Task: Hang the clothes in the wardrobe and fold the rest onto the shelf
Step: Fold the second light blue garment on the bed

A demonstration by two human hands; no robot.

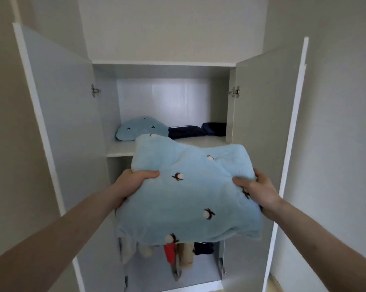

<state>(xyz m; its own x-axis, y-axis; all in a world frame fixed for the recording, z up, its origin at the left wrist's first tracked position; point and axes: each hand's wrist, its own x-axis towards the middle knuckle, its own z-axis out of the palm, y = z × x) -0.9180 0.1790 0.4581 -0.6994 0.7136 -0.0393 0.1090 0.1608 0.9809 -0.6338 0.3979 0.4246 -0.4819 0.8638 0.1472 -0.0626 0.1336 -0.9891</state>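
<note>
I hold a folded light-blue fleece garment [190, 192] with small embroidered cotton flowers in front of the open wardrobe. My left hand [133, 182] grips its left edge, thumb on top. My right hand [255, 190] grips its right edge, thumb on top too. The garment's far edge hangs level with the front lip of the white shelf [121, 148]. On that shelf lie a matching folded light-blue piece [140, 128] at the left and two folded navy pieces [186, 131] to its right.
Both white wardrobe doors stand open, the left door [59, 106] and the right door [266, 114]. Below the shelf, several hanging clothes [177, 256] show under the garment, red, beige and navy. The wardrobe floor [173, 277] lies beneath them.
</note>
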